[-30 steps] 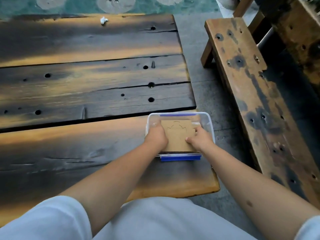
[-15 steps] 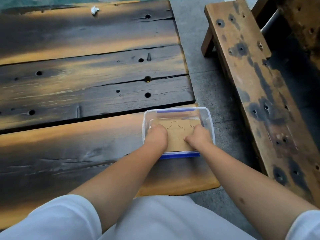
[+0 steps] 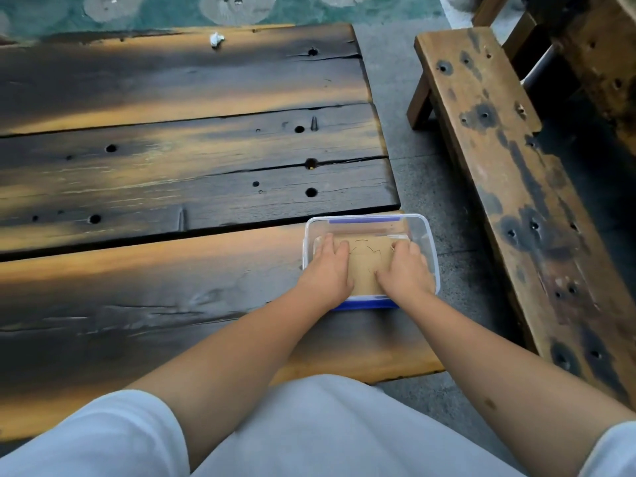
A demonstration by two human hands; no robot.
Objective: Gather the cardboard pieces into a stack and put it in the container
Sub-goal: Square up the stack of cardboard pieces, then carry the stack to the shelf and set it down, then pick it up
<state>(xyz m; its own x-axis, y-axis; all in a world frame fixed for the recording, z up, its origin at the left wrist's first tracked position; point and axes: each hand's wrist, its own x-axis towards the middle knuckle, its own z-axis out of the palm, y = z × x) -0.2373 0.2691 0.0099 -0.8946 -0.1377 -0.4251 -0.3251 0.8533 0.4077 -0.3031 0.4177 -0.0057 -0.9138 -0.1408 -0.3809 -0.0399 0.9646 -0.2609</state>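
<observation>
Brown cardboard stack (image 3: 366, 263) lies flat inside the clear container (image 3: 426, 242), thin curved lines on its top piece; container has blue clips and sits uncovered.

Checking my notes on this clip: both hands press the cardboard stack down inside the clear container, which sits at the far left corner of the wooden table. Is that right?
Not quite. The head view shows the clear container at the table's near right corner, close to the person. The rest holds: the left hand and right hand both rest on the cardboard stack inside it.
</observation>
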